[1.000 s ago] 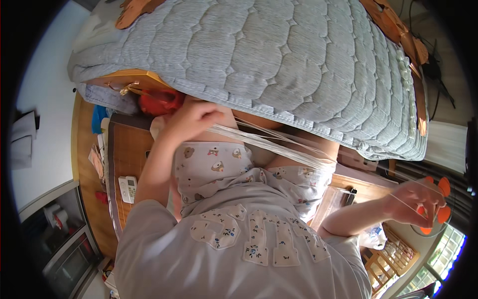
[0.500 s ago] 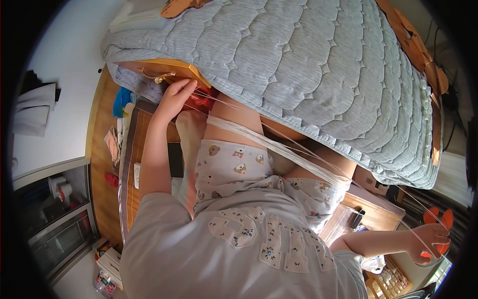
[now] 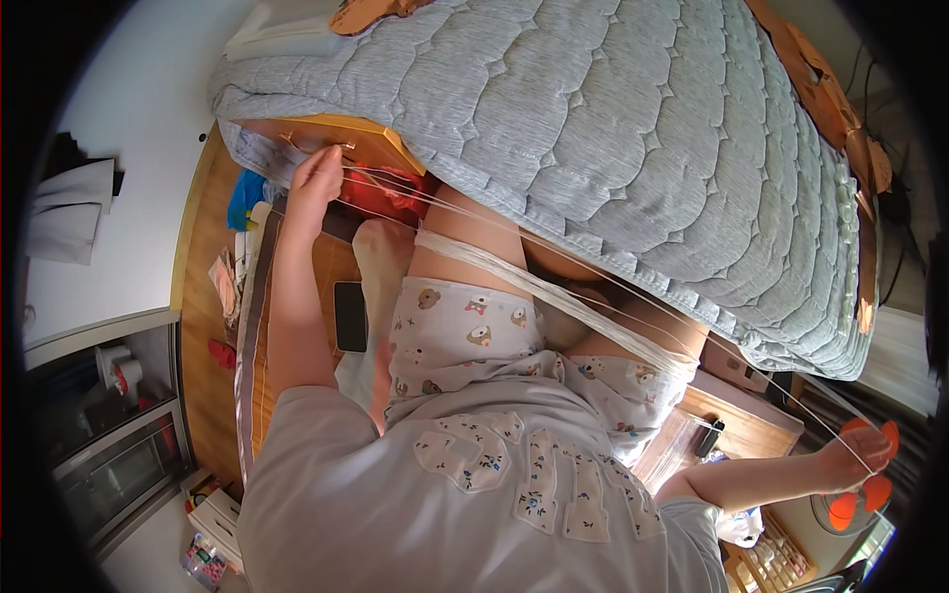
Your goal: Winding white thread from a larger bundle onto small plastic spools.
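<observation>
I read this as mid-stretch: left hand (image 3: 316, 178) pinches thread (image 3: 554, 259) at quilt (image 3: 633, 138) edge, right hand (image 3: 848, 457) grips orange scissors (image 3: 862, 472) far from quilt; next needs taut cut.

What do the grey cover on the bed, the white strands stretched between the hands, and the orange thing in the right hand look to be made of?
Grey quilted bed cover: soft matte fabric, stitched into puffy scallops. Thin white strands: likely string or yarn, pulled taut from the left hand to the right hand. Orange handles: smooth and glossy, probably plastic; what tool they belong to is unclear.
</observation>
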A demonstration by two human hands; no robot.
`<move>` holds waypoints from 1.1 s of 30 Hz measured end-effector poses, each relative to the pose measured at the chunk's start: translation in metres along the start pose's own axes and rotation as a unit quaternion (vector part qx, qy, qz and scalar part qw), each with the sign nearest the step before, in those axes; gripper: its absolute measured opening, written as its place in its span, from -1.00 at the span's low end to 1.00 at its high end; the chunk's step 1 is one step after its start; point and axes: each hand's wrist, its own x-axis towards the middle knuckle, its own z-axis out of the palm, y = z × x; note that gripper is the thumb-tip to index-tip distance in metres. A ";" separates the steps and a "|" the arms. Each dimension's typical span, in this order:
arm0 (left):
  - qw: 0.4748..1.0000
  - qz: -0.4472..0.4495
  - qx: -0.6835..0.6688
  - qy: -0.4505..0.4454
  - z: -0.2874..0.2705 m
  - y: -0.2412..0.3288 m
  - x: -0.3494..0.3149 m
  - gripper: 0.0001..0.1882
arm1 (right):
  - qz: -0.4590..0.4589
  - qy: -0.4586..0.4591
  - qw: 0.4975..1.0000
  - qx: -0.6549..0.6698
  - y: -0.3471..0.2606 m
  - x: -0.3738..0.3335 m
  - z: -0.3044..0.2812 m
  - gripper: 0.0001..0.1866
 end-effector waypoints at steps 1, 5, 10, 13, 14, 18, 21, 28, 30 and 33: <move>1.000 0.010 -0.018 0.014 -0.003 0.002 -0.001 -0.74 | 0.054 -0.049 0.996 0.055 0.001 -0.001 -0.007 -0.50; 0.996 0.035 -0.055 0.060 -0.013 0.008 -0.003 -0.69 | 0.212 -0.200 0.932 0.215 0.005 -0.007 -0.010 -0.34; 0.990 0.036 -0.079 0.106 -0.023 0.011 -0.004 -0.65 | 0.029 0.019 0.993 -0.117 0.013 -0.019 0.028 -0.31; 0.990 0.042 -0.080 0.109 -0.027 0.012 -0.004 -0.63 | 0.006 0.047 0.991 -0.126 0.012 -0.024 0.044 -0.39; 0.986 0.048 -0.094 0.129 -0.029 0.013 -0.003 -0.63 | -0.007 0.045 0.992 -0.115 0.011 -0.025 0.047 -0.43; 0.964 0.117 -0.157 0.181 -0.036 0.020 -0.001 -0.60 | -0.046 0.044 0.988 -0.141 0.011 -0.026 0.051 -0.52; 0.955 0.136 -0.157 0.211 -0.040 0.025 0.002 -0.60 | -0.062 0.068 0.983 -0.157 0.013 -0.026 0.047 -0.55; 0.972 0.116 -0.070 0.193 -0.050 0.026 0.011 -0.62 | 0.095 -0.165 0.969 0.160 0.001 -0.020 0.026 -0.64; 0.973 0.087 -0.084 0.196 -0.055 0.025 0.013 -0.62 | 0.157 -0.134 0.919 0.337 0.000 -0.019 0.021 -0.66; 0.977 0.061 -0.080 0.186 -0.061 0.024 0.014 -0.61 | 0.180 -0.101 0.889 0.408 0.000 -0.020 0.022 -0.66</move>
